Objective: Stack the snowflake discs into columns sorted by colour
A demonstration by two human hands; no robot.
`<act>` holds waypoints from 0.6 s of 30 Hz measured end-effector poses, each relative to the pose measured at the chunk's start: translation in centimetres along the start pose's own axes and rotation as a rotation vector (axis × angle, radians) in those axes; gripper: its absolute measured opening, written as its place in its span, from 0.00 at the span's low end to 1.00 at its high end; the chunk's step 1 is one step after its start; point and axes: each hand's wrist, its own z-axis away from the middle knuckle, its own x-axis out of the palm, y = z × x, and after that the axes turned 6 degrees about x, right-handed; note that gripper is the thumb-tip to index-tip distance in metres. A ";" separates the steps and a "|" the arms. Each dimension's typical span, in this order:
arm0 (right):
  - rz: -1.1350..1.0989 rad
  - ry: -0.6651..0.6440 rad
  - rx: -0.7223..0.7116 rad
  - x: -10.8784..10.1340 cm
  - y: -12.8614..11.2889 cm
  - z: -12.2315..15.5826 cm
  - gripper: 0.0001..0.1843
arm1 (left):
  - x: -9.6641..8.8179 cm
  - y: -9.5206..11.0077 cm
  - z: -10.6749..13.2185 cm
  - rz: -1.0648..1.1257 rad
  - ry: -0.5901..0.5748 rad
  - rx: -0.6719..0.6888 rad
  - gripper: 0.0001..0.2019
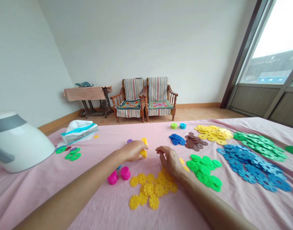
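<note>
My left hand (134, 150) is closed around a stack of yellow snowflake discs (143, 154), whose ends show beyond the fingers. Just right of it, my right hand (170, 161) hovers by the far edge of a loose pile of yellow discs (148, 189). Its fingers are bent and apart, with nothing visible between them. Two pink disc stacks (125, 173) stand below my left wrist, with a bit of blue partly hidden behind the arm. A purple piece (129, 141) peeks out beyond the left hand.
Right of my hands lie piles of bright green (204, 171), blue (254, 166), brown (195, 142), dark blue (177, 139), yellow (215, 134) and green discs (259, 145). Small lime (173, 126) and teal stacks (182, 126) stand farther back. A tissue box (80, 134) and white kettle (24, 143) are left.
</note>
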 end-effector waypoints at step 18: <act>0.230 -0.304 -0.218 0.5 -2.5 1.1 0.17 | 0.6 -0.1 -0.7 -0.003 -0.029 -0.014 0.04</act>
